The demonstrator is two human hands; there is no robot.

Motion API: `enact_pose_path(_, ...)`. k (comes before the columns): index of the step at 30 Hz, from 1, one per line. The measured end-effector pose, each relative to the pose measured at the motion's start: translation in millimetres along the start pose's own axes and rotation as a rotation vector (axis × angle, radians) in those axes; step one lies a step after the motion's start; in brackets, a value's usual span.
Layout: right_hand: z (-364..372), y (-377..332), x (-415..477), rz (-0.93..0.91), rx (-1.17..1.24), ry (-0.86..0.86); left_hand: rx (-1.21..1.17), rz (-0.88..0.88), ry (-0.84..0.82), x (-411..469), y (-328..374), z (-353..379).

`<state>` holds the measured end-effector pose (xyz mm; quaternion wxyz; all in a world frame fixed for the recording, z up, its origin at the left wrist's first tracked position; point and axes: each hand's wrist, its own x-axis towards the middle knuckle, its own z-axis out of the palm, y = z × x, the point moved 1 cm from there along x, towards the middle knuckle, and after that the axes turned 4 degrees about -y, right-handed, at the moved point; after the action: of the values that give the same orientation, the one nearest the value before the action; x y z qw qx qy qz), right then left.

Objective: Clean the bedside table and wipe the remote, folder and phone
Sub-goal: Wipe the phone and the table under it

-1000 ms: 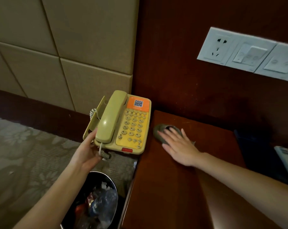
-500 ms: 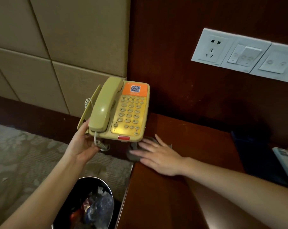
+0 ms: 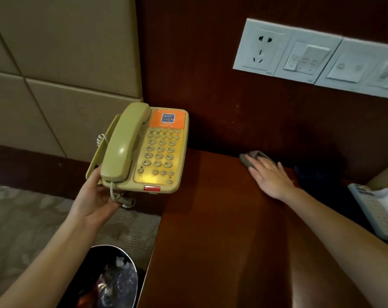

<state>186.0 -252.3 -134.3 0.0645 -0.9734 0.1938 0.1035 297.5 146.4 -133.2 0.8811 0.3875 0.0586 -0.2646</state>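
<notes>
Left hand [image 3: 95, 196] grips the phone [image 3: 148, 150] beside the bedside table [image 3: 211, 230]; right hand [image 3: 271, 176], flat, presses a cloth [image 3: 248, 158] at its rear. Tabletop wiping, apparently; next, sweep forward.

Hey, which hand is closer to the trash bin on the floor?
Left. The left hand grips the phone beside the table, above the bin. The right hand presses a cloth at the table's back, farther away.
</notes>
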Motion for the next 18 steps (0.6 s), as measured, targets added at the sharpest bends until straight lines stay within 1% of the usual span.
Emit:
enact_pose_path(3,1.1,15.0,-11.7,0.129,0.013,0.007,-0.03,-0.015,-0.022,-2.4,-2.0,-1.6)
enact_pose_path(5,1.3,-3.0,-10.9,0.186,0.031,0.005,-0.017,-0.014,-0.035,-8.6,1.7,-1.0)
enact_pose_path(6,0.9,-19.2,-8.2,0.183,0.03,0.006,-0.013,-0.006,-0.028,-11.7,4.4,0.4)
enact_pose_path(9,1.1,-87.8,6.8,0.046,0.033,-0.005,0.019,0.013,-0.037,-12.9,11.2,-5.7)
enact_pose_path(12,7.3,-156.2,17.8,-0.106,0.007,-0.02,0.034,0.048,0.038,-16.4,23.3,-12.7)
enact_pose_path(14,12.0,-177.7,15.7,-0.189,-0.017,-0.011,0.045,0.055,0.062,-19.4,29.8,-19.3)
enact_pose_path(18,19.5,-184.2,-8.2,-0.325,-0.024,-0.016,0.036,0.038,0.08,-28.6,36.8,-13.1)
